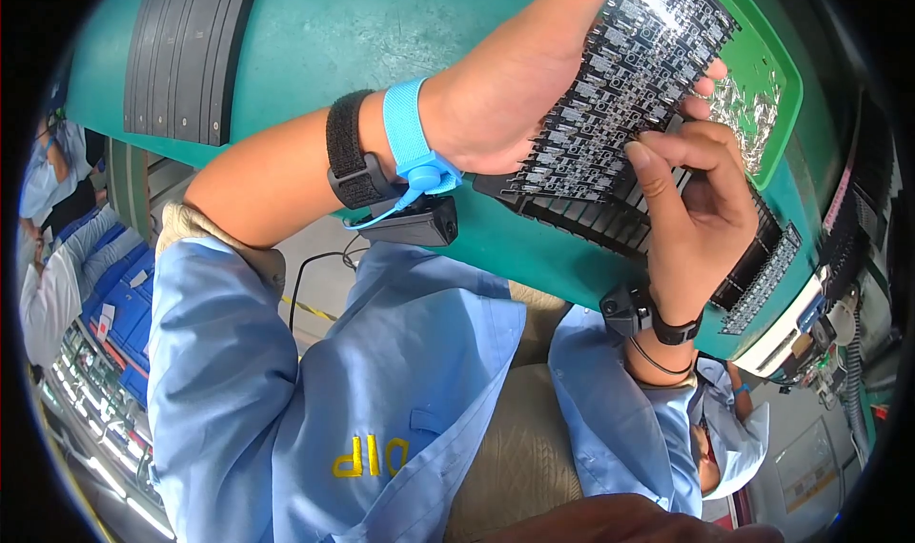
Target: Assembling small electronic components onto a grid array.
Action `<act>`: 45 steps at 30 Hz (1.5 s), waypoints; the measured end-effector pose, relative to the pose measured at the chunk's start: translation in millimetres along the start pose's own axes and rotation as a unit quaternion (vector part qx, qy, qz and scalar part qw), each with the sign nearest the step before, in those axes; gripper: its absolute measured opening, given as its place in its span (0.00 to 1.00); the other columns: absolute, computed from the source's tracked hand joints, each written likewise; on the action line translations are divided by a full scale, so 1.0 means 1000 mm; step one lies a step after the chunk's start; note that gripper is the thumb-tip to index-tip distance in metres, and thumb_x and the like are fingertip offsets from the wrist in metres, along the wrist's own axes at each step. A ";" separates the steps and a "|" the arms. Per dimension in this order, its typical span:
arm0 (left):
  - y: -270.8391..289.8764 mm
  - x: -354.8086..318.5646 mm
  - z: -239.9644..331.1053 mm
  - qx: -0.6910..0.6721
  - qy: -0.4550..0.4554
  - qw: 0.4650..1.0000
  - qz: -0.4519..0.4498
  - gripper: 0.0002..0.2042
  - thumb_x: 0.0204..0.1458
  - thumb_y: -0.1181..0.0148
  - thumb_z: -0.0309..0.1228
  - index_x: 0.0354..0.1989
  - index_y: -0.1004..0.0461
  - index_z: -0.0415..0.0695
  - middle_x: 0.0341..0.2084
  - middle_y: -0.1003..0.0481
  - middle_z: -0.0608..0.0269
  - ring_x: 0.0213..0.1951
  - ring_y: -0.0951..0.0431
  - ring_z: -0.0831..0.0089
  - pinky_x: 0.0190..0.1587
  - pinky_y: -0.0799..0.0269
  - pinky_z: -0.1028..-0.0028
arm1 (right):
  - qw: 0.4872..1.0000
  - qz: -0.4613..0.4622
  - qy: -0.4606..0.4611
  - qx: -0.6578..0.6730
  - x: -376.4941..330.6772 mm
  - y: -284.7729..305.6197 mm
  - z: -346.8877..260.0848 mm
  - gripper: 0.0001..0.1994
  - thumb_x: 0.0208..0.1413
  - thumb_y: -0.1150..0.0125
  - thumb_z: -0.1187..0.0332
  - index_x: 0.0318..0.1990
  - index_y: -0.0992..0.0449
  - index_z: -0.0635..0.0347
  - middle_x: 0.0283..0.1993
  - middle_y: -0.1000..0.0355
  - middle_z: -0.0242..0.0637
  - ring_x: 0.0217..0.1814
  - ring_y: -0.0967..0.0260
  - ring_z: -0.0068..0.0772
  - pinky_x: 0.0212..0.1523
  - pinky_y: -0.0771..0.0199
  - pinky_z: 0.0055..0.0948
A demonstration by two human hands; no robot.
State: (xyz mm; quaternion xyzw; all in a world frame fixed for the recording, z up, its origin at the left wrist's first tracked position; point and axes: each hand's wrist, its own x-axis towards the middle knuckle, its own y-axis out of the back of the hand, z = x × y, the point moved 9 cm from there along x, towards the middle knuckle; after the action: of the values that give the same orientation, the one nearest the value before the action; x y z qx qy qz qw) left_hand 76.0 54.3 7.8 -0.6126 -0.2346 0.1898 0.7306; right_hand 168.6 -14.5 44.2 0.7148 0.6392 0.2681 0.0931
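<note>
My left hand (505, 90) holds a black circuit board panel (620, 85), tilted, with many small silvery parts in rows. Fingertips show past the panel's right edge. My right hand (703, 195) is closed in a pinch, thumb and forefinger together at the panel's lower right edge. Whatever lies between those fingertips is too small to make out. Below the panel is a black slotted rack (581, 221), partly hidden by the panel and my right hand. A green tray (793, 95) with loose, shiny metal pieces stands just beyond the panel.
Another populated board strip (762, 281) lies at the rack's right end. Dark ribbed panels (186, 57) rest on the green table (353, 28) at the far left. A blue strap's cord hangs from my left wrist. Equipment (829, 328) stands at the right; other people are nearby.
</note>
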 end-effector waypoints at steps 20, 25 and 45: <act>-0.023 -0.002 0.032 0.004 -0.020 0.999 -0.050 0.45 0.66 0.75 0.69 0.65 0.31 0.36 0.51 0.21 0.51 0.54 0.20 0.61 0.56 0.20 0.55 | 0.988 -0.053 -0.095 -0.114 0.072 0.046 0.023 0.06 0.56 0.29 0.77 0.37 0.21 0.65 0.33 0.26 0.29 0.36 0.26 0.22 0.39 0.27 0.25; -0.013 -0.001 0.034 0.035 -0.026 0.999 0.000 0.46 0.67 0.76 0.68 0.66 0.32 0.35 0.51 0.20 0.50 0.52 0.18 0.59 0.56 0.20 0.56 | 0.959 -0.165 0.042 -0.228 0.084 0.008 0.033 0.09 0.52 0.30 0.75 0.41 0.19 0.62 0.35 0.24 0.41 0.37 0.24 0.41 0.40 0.25 0.36; -0.014 -0.004 0.022 -0.040 0.019 0.999 -0.002 0.45 0.66 0.72 0.69 0.64 0.29 0.36 0.48 0.19 0.52 0.47 0.17 0.64 0.54 0.20 0.66 | 0.960 -0.134 -0.101 -0.222 0.071 0.028 0.041 0.05 0.61 0.35 0.73 0.39 0.21 0.67 0.31 0.25 0.32 0.33 0.32 0.20 0.38 0.31 0.21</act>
State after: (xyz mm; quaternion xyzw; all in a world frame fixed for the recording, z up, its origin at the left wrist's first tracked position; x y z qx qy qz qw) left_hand 59.7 67.5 24.0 -0.6441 -0.2292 0.1678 0.7102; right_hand 216.6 57.7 41.5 0.6074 0.6405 0.3147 0.3490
